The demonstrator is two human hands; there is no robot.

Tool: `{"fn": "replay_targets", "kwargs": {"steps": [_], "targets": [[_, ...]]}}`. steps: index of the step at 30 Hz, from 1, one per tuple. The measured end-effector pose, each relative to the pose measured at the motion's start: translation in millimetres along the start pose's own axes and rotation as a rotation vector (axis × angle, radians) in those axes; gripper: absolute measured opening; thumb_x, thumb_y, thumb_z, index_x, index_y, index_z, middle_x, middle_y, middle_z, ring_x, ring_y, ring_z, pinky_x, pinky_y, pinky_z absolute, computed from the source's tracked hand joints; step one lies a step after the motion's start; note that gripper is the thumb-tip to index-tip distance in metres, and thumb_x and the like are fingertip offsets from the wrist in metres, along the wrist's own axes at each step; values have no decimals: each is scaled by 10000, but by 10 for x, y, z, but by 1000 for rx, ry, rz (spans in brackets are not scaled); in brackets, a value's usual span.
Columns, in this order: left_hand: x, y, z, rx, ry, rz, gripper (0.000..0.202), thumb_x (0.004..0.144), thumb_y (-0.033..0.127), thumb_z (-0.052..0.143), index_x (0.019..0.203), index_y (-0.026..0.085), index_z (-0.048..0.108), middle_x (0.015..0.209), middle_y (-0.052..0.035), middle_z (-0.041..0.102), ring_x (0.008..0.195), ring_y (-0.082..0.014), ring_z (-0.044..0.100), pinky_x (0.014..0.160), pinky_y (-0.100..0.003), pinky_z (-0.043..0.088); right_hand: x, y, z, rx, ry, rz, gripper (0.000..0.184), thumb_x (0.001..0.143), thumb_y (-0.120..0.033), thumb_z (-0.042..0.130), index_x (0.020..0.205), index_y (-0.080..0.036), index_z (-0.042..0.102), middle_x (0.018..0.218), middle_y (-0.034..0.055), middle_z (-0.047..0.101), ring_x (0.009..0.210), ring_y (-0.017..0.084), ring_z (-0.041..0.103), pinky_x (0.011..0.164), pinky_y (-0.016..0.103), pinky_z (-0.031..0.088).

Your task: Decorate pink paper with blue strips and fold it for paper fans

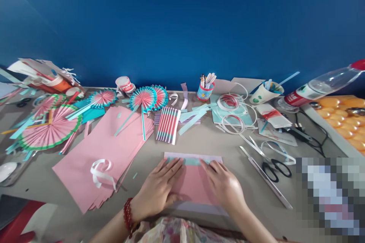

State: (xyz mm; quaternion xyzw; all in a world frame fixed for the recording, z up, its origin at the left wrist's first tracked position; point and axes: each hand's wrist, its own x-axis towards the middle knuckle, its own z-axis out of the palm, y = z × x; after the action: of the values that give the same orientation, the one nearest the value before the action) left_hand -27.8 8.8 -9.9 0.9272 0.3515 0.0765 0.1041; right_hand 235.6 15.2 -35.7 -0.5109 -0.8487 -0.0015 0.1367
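Observation:
My left hand (pixel 159 190) and my right hand (pixel 224 186) both lie flat on a pink paper sheet (pixel 191 182) on the grey table, close to me. The sheet has a teal band and a pale lilac strip along its far edge (pixel 192 157). The fingertips of both hands press near that far edge, fingers stretched out. A red bead bracelet (pixel 128 216) is on my left wrist.
A stack of pink sheets (pixel 99 155) with a white paper curl lies left. Finished paper fans (pixel 49 129) and a pleated strip (pixel 168 125) sit behind. Scissors (pixel 275 169), a metal ruler (pixel 265 176), tape rolls (pixel 228 102), a pen cup (pixel 204 91) and a tipped bottle (pixel 322 85) are right.

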Motion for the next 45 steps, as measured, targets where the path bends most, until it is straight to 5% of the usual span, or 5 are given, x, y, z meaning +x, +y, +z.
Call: {"fn": "replay_targets", "kwargs": {"steps": [6, 20, 27, 34, 45], "targets": [[-218, -132, 65, 110, -3, -70, 770, 967, 529, 410, 1544, 93, 145, 1568, -147, 274, 1447, -274, 282, 1192, -459, 215, -64, 1, -1, -118, -79, -67, 566, 736, 26, 476, 1233, -196, 632, 843, 46, 637, 776, 182, 603, 567, 244, 495], [-401, -148, 171, 123, 89, -152, 641, 956, 312, 468, 1529, 134, 240, 1564, -111, 307, 1428, -267, 325, 1166, -461, 306, -93, 196, -203, 85, -64, -5, 319, 881, -85, 419, 1026, -203, 676, 956, 63, 688, 849, 193, 633, 668, 293, 532], [-423, -135, 171, 14, 123, -137, 602, 952, 263, 486, 1513, 205, 276, 1568, -81, 307, 1440, -262, 304, 1167, -488, 316, 762, 541, -356, 87, 95, 0, 308, 955, -171, 404, 1120, -205, 662, 1057, 78, 674, 975, 213, 589, 844, 321, 476], [-376, -15, 250, -124, 38, -144, 790, 866, 190, 566, 1544, 232, 162, 1552, -63, 344, 1426, -256, 335, 1169, -525, 317, 1763, 642, -35, -21, 0, 5, 299, 877, -117, 481, 1096, -190, 670, 1128, 83, 676, 1053, 225, 566, 875, 311, 422], [-127, -66, 191, -131, 30, -165, 782, 819, 147, 596, 1518, 247, 260, 1563, -31, 328, 1438, -240, 310, 1202, -493, 271, 1752, 826, 18, -104, -51, -35, 253, 900, -164, 475, 910, -189, 727, 947, 95, 729, 938, 236, 587, 834, 314, 363]]}}
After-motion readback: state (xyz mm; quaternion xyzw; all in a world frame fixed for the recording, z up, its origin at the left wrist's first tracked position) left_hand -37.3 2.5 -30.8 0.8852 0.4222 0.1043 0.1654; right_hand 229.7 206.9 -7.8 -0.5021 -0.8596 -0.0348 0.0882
